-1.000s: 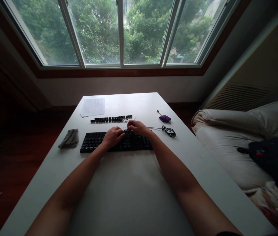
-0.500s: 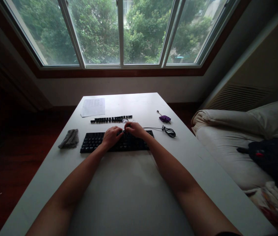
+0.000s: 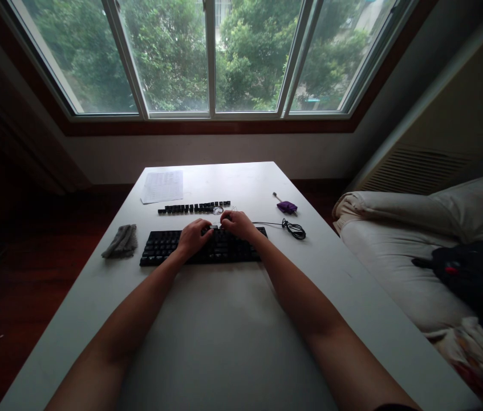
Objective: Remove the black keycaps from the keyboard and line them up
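Observation:
A black keyboard (image 3: pixel 162 246) lies across the white table in front of me. My left hand (image 3: pixel 195 236) rests on its upper middle, with fingers curled toward the far edge and the thumb lower down. Just to its right, my right hand (image 3: pixel 239 224) is above the back row, its fingertips pinched on a small dark piece that looks like a keycap (image 3: pixel 226 217). Behind the keyboard runs an uneven row of loose black keycaps (image 3: pixel 190 208). A clear ring with thin wires (image 3: pixel 218 210), like a keycap puller, lies beyond my fingers and is partly hidden.
A grey cloth (image 3: pixel 121 241) lies left of the keyboard, and a printed sheet (image 3: pixel 162 186) at the far left. To the right are a coiled black cable (image 3: pixel 293 229) and a purple item with a stick (image 3: pixel 287 206). A couch (image 3: pixel 378 245) stands beside the table (image 3: pixel 232 342).
My right hand has moved slightly right and up, away from the left, widening the gap between them. The left hand stays on the keyboard almost unmoved.

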Action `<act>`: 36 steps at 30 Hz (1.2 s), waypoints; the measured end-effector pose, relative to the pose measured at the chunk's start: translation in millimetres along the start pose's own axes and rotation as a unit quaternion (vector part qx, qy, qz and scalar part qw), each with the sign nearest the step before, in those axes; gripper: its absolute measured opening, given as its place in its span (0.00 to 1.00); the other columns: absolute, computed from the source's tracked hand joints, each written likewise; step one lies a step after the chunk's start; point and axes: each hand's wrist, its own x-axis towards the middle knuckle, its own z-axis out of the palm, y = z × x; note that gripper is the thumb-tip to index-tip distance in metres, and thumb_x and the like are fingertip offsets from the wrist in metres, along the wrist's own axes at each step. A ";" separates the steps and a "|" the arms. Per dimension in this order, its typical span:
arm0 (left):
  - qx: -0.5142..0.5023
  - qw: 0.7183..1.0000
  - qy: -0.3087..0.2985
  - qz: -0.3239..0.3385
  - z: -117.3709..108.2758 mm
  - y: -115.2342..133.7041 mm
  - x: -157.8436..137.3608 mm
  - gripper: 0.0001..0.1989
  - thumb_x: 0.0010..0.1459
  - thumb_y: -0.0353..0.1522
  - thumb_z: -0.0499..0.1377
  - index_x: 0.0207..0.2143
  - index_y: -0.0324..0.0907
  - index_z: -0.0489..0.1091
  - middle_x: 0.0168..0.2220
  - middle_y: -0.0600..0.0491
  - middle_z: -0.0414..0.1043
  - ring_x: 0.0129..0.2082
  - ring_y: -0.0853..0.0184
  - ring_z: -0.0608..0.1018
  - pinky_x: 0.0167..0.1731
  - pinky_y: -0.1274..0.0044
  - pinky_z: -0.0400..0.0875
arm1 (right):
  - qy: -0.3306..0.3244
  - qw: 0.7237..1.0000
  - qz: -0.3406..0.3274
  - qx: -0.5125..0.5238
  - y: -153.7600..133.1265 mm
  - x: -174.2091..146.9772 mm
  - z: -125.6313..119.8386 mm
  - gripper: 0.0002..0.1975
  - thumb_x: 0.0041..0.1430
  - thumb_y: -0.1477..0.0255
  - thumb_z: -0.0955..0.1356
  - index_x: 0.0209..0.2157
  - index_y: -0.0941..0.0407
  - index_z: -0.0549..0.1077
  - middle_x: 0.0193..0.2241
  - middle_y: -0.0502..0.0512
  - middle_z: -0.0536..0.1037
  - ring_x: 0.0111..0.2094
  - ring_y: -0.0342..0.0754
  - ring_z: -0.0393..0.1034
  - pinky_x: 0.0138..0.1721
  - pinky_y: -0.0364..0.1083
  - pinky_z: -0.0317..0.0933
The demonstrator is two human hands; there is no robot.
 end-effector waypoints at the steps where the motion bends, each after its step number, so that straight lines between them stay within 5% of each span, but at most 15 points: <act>1: -0.008 1.000 0.006 -0.007 0.1 -0.7 0.2 0.10 0.61 0.38 0.59 0.42 0.45 0.74 0.37 0.52 0.76 0.36 0.64 0.77 0.38 0.73 0.71 | 0.006 1.000 0.004 -0.007 1.3 0.3 -2.2 0.09 0.56 0.72 0.65 0.34 0.56 0.77 0.26 0.50 0.77 0.28 0.45 0.67 0.34 0.42 0.58; 8: -0.056 0.998 0.006 -0.012 0.5 -1.6 1.3 0.10 0.60 0.35 0.59 0.43 0.45 0.74 0.38 0.52 0.77 0.36 0.65 0.78 0.39 0.73 0.72 | 0.048 0.996 -0.073 -0.019 5.5 0.9 -10.6 0.14 0.63 0.71 0.59 0.32 0.57 0.75 0.37 0.56 0.74 0.40 0.47 0.67 0.44 0.44 0.58; 12: -0.081 0.997 0.003 -0.011 0.4 -2.8 2.0 0.11 0.60 0.35 0.59 0.45 0.46 0.74 0.41 0.52 0.78 0.36 0.66 0.78 0.40 0.72 0.73 | 0.010 0.995 -0.095 -0.026 4.2 -1.3 -3.3 0.13 0.66 0.71 0.59 0.40 0.56 0.74 0.35 0.54 0.76 0.36 0.46 0.68 0.40 0.43 0.58; 21: -0.115 0.993 0.011 -0.024 1.1 -8.7 3.1 0.11 0.60 0.34 0.59 0.45 0.46 0.75 0.42 0.52 0.78 0.36 0.66 0.79 0.40 0.72 0.75 | -0.019 0.991 -0.082 -0.105 0.7 -6.4 8.4 0.13 0.61 0.65 0.69 0.47 0.52 0.75 0.26 0.49 0.75 0.28 0.44 0.65 0.32 0.42 0.52; 36: -0.081 0.995 -0.002 -0.050 1.4 -11.0 1.2 0.19 0.60 0.34 0.59 0.54 0.47 0.70 0.36 0.54 0.78 0.33 0.66 0.79 0.38 0.73 0.73 | -0.001 0.985 -0.046 -0.167 9.6 12.7 17.2 0.13 0.60 0.66 0.69 0.47 0.51 0.75 0.29 0.51 0.78 0.32 0.47 0.70 0.34 0.43 0.56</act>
